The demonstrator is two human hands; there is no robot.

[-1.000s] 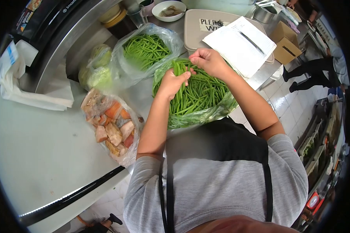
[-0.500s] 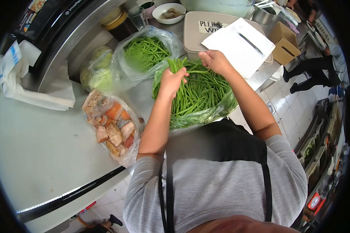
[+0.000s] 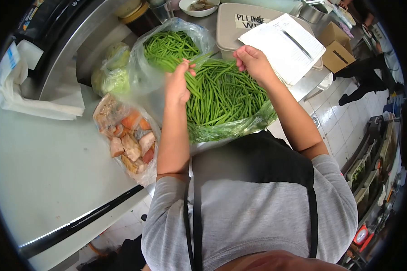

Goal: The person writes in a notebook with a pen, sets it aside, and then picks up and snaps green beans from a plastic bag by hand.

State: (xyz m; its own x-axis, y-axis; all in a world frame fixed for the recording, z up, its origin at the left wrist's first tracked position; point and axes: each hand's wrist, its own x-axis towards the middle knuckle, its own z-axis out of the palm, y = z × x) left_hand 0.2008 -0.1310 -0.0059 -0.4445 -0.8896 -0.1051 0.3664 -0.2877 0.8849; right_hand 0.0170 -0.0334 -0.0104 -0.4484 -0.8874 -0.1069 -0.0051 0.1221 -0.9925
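Head view: at upper centre, my left hand grips a green bean bundle, presumably keeping it together; my right hand curls, contents unclear, near green beans in a plastic bag, centre.

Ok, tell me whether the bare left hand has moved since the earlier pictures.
Yes: the bare left hand has moved left, away from the beige rectangular lidded container and toward the farther clear plastic bag of green beans.
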